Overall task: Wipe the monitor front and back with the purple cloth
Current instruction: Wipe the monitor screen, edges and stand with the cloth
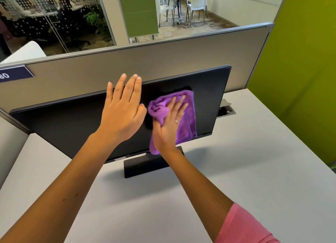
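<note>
I press the purple cloth (pixel 183 115) on the monitor (pixel 72 126) screen with my flat right hand (pixel 168 126); my left hand (pixel 123 113) is open.

Grey partition (pixel 145 61) — green wall (pixel 300 61)

Crumpled purple cloth (pixel 185 113) against upright black monitor's (pixel 72 126) dark screen

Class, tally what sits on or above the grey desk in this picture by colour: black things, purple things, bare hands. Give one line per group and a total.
Black: 1, the monitor on its stand
Purple: 1, the purple cloth
Bare hands: 2, the left hand and the right hand
Total: 4
</note>
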Demonstrator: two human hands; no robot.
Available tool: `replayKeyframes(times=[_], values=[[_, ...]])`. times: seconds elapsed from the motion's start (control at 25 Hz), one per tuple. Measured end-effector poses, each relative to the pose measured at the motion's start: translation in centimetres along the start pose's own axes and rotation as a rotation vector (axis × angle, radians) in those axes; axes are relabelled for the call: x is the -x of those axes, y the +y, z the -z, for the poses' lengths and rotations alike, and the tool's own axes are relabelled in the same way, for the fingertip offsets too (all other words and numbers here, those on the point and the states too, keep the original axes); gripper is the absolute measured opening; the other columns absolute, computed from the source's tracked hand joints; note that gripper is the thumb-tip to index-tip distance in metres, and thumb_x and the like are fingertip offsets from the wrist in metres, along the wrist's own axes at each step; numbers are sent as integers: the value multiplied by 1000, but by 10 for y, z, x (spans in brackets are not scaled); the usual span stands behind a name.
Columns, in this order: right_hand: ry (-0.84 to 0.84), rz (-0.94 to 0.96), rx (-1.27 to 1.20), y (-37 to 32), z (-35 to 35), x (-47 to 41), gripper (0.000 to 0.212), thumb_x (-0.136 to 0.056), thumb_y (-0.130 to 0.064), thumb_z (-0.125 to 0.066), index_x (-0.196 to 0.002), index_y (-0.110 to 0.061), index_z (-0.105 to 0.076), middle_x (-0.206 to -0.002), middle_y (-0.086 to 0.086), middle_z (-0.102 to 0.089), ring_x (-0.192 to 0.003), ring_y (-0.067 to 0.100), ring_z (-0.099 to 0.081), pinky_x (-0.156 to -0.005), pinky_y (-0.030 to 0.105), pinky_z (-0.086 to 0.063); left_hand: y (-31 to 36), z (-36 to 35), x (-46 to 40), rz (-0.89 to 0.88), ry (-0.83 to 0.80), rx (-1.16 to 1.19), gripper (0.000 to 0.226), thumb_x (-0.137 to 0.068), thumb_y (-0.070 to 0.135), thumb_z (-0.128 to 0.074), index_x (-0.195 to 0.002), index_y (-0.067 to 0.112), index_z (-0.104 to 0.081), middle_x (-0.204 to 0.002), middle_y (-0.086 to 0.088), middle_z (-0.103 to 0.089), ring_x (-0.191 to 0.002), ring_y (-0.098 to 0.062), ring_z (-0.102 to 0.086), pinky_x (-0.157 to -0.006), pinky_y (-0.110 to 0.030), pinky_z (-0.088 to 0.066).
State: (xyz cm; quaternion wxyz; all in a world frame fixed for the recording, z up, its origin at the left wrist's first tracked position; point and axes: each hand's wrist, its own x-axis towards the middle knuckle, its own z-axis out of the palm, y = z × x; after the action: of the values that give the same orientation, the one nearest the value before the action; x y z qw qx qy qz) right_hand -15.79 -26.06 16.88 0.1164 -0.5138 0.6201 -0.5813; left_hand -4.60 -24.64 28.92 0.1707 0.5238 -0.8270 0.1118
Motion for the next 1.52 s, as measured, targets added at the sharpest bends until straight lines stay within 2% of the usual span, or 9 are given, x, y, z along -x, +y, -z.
replayKeyframes(times=[0.2,0.36,0.56,0.68,0.76,1.04,1.32,1.44,1.52], values=[[-283,141,340,46,-6,41,67,-98,-46,-25,-146,-24,15,-154,0,17,-143,30,15,-118,45,3,20,0,-8,-7,-36,3,65,-91,34,-16,-152,16,-3,-161,1,-1,-147,-19,10,-114,-38,15],[-502,-76,249,86,10,62,64,-97,-42,-25,-137,-33,24,-147,-7,27,-139,18,25,-119,48,-1,40,-2,-18,-24,-61,18,65,-90,34,-14,-152,17,-5,-161,2,-3,-147,-17,8,-115,-40,13],[-247,-544,-99,88,36,33,69,-101,-22,-36,-146,-20,16,-158,2,14,-147,24,1,-117,48,-18,48,-2,-24,-8,-43,83,64,-89,35,-15,-152,18,-14,-159,4,-16,-147,-16,-3,-116,-44,8],[-10,-650,-212,63,49,-3,68,-100,-22,-37,-149,-18,11,-159,3,11,-146,28,-6,-115,49,-23,51,-4,-20,4,-8,73,63,-90,34,-17,-151,17,-17,-158,3,-20,-147,-17,-6,-116,-46,7],[72,-557,-187,46,59,-24,69,-98,-23,-38,-149,-18,9,-159,3,11,-146,27,-1,-115,51,-22,53,-6,-19,5,10,40,63,-91,33,-19,-151,16,-18,-158,2,-20,-147,-18,-6,-116,-46,7],[105,130,42,6,88,-80,71,-89,-37,-28,-150,-10,-2,-159,10,0,-146,27,8,-118,49,1,52,-10,-21,8,34,13,63,-90,31,-22,-151,15,-19,-157,0,-22,-147,-19,-8,-116,-47,8],[195,130,110,23,109,-104,67,-92,-40,-24,-149,-7,-11,-158,12,-11,-146,26,-6,-119,48,-9,52,-10,-25,-6,24,41,63,-89,30,-22,-150,15,-22,-155,0,-25,-146,-17,-9,-116,-47,7],[217,42,-56,38,117,-113,63,-92,-37,-29,-148,-11,-20,-153,11,-28,-138,25,-32,-112,48,-31,53,-10,-24,-2,36,49,62,-89,29,-23,-149,14,-23,-154,0,-27,-146,-17,-11,-116,-47,7],[176,-28,-134,57,122,-109,59,-91,-36,-31,-144,-12,-30,-144,9,-42,-123,21,-50,-102,36,-46,52,-9,-23,-4,39,53,62,-89,29,-24,-149,14,-24,-153,0,-28,-146,-17,-11,-116,-47,6]])
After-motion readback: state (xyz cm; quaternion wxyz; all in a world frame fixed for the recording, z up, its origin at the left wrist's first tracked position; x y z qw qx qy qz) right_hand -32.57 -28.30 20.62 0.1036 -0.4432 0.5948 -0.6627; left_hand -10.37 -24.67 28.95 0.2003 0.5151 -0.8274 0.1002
